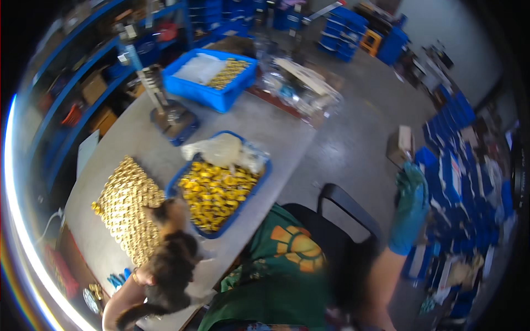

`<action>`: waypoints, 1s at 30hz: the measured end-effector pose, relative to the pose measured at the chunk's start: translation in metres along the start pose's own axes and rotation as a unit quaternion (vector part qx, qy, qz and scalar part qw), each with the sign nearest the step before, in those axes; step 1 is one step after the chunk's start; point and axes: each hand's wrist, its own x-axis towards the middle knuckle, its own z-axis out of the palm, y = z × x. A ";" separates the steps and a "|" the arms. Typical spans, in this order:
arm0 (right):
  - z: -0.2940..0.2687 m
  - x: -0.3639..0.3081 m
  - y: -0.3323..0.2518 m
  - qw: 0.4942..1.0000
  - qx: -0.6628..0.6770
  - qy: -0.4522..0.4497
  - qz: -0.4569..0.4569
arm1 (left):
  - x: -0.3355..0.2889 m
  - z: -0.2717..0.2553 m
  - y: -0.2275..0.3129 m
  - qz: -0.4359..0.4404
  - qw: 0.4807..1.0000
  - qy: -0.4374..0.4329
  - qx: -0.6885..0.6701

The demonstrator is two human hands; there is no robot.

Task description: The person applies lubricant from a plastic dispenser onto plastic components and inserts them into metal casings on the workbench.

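A dark cat with orange patches (175, 265) is on the grey table, its head by the gold pieces and its tail toward me. My left hand (146, 276) is at the cat's flank; the cat's body hides the fingers. Beside the cat lies a sheet of gold-coloured round pieces (127, 204) in close rows. A blue tray (264, 181) to its right holds a heap of yellow-gold round pieces (212, 196) and a clear plastic bag (221, 150). My right hand (411, 204), in a teal glove, is raised far from the table, fingers bunched; their contents are unclear.
A blue bin (212, 99) with gold pieces and white plastic stands at the table's far side, near an upright metal stand (152, 88). A black chair armrest (345, 207) is at my right. Blue crates (452, 165) are stacked on the right; shelving (72, 83) lines the left.
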 end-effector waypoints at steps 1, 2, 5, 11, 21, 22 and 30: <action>-0.012 0.002 0.005 0.999 0.018 0.026 0.004 | -0.034 0.007 -0.017 0.009 1.000 0.008 0.007; -0.034 0.003 0.009 0.999 0.006 0.050 0.009 | -0.094 -0.015 -0.046 0.013 1.000 0.003 0.007; -0.053 0.007 0.004 0.998 0.018 0.060 -0.018 | -0.012 0.019 -0.014 0.064 0.998 -0.017 -0.022; -0.121 0.014 -0.014 0.987 0.001 0.132 -0.088 | 0.246 0.211 0.047 0.172 0.984 -0.029 -0.040; -0.234 -0.013 -0.059 0.962 -0.024 0.206 -0.176 | 0.456 0.157 -0.023 -0.291 0.598 -0.495 0.559; -0.244 -0.017 -0.061 0.961 -0.033 0.213 -0.175 | 0.471 0.151 -0.039 -0.283 0.544 -0.509 0.603; -0.277 -0.012 -0.026 0.956 -0.064 0.256 -0.128 | 0.532 0.054 -0.199 -0.473 0.506 -0.396 0.603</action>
